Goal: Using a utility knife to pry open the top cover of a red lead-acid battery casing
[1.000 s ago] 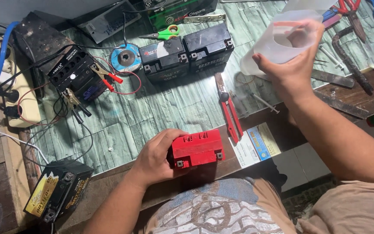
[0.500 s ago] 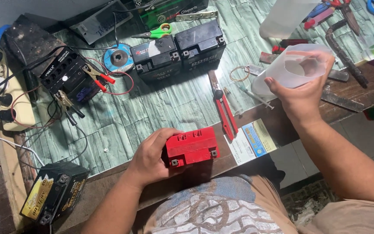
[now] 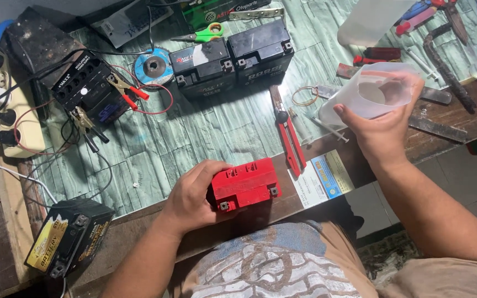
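A small red battery (image 3: 245, 188) lies at the near edge of the workbench, right in front of my body. My left hand (image 3: 194, 196) grips its left end. My right hand (image 3: 379, 124) holds a translucent white plastic cup (image 3: 371, 94), tilted so its open mouth faces me, above the bench's right side. A red-handled utility knife (image 3: 289, 135) lies between the two hands.
Two black batteries (image 3: 233, 58) stand at the back, with a green-handled pair of scissors (image 3: 208, 33) behind them. A black charger with red clip leads (image 3: 92, 91) sits at the left. Another black battery (image 3: 67, 234) is at the near left corner. Tools and a clear container (image 3: 371, 19) crowd the right.
My right hand has brought the plastic cup down and toward me. My left hand stays on the red battery.
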